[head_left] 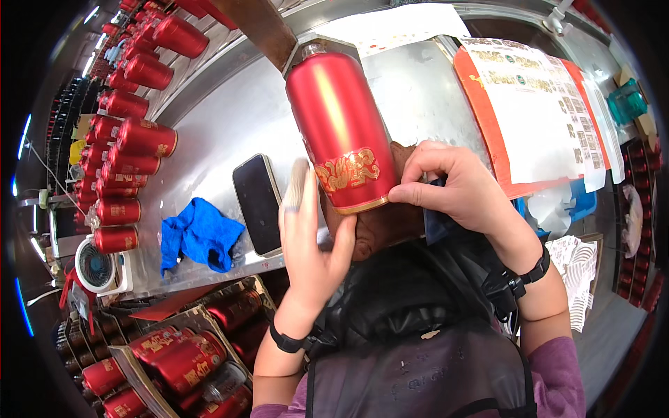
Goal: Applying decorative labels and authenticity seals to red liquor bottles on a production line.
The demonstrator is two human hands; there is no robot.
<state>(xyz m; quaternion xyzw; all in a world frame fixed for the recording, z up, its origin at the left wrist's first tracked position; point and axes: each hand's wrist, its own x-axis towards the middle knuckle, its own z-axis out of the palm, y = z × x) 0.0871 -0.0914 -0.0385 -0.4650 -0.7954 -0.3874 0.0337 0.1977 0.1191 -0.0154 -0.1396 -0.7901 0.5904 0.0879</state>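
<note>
A glossy red bottle [333, 115] with a gold ornamental band [348, 171] and gold base rim lies in front of me, its neck pointing away and its base toward me. My left hand [306, 240] is beside its lower left; the fingers are stretched out along its side, one in a ribbed finger cover [297, 184]. The left thumb reaches up to the base rim. My right hand [460, 184] is at the lower right corner, with thumb and bent fingers drawn together at the rim. Whatever they pinch is hidden. Something brown [390, 237] lies under the bottle.
On the metal bench [209, 132] are a dark phone [256, 202] and a blue cloth [201, 233]. Printed sheets [526, 104] lie on an orange board [477, 104] at right. Red bottles [146, 139] line the left; more fill a crate [181, 355] below. A small fan [96, 265] stands nearby.
</note>
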